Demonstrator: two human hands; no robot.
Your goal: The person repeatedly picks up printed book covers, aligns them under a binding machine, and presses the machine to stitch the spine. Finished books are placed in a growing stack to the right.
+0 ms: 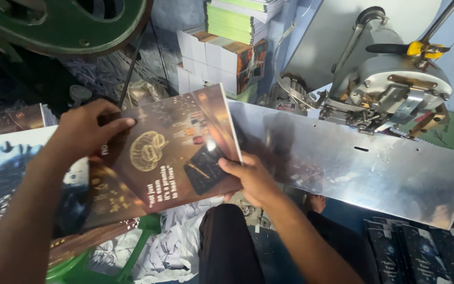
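Count: one glossy brown booklet (172,150) in hand, cover up, tilted, held above my lap. Two hands on it, both mine. My left hand (88,131) closes over the upper left corner, fingers curled on the cover, thumb hidden beneath. My right hand (250,179) pinches the lower right edge, thumb lying on the cover, the other fingers hidden under it. The booklet spans the gap between the two hands and touches both.

Beneath it, more brown covers (101,197) lie fanned on a green stool (132,252); exact number cannot be told. One large blue-grey printed sheet (1,173) lies at far left. One long shiny metal plate (363,163) runs just beside the booklet's right edge, below one grey stitching machine head (395,84). Dark blue booklets (421,252) lie at lower right, at least four. Behind, two stacks: one of green-edged books (232,23), one of white-edged booklets (219,60). White paper trimmings (174,247) lie below my hands.
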